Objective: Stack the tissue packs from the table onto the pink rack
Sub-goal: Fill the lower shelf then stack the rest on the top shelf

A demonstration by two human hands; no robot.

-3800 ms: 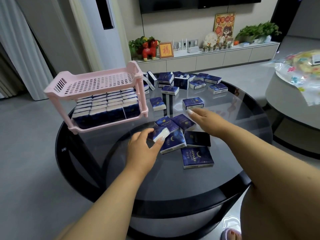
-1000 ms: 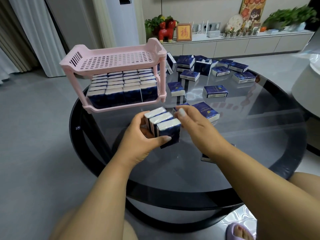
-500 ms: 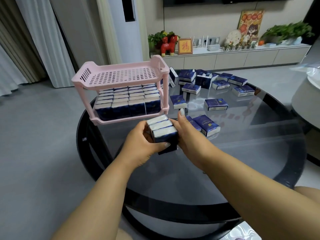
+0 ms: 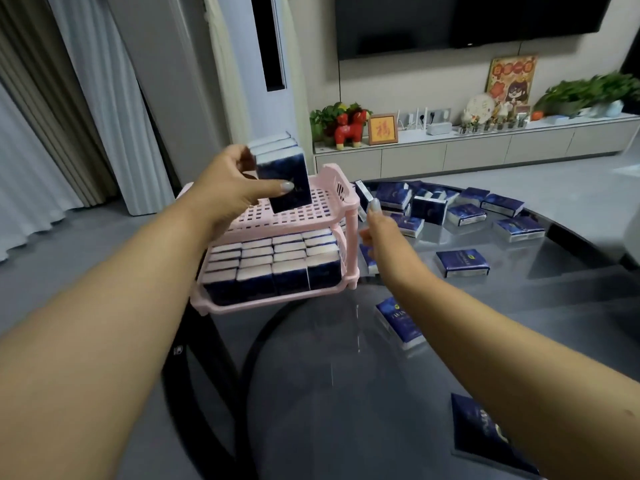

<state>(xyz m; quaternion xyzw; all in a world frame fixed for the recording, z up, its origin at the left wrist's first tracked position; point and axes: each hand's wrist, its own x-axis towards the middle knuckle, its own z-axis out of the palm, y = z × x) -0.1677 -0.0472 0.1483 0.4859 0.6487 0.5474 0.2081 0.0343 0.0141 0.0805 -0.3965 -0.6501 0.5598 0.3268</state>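
My left hand grips a bundle of three dark-blue tissue packs, held upright just above the top shelf of the pink rack. That top shelf is bare; the lower shelf holds several packs standing in rows. My right hand hovers beside the rack's right post with a finger pointing up, holding nothing. Several loose packs lie on the round glass table to the right.
One pack lies near the table's middle, another sits at the near right under my forearm. A cluster of packs lies behind the rack. A low white cabinet with ornaments runs along the far wall.
My left hand lifted the three packs from table height up over the rack's top shelf. My right hand let go of the bundle and now hovers by the rack's right post.
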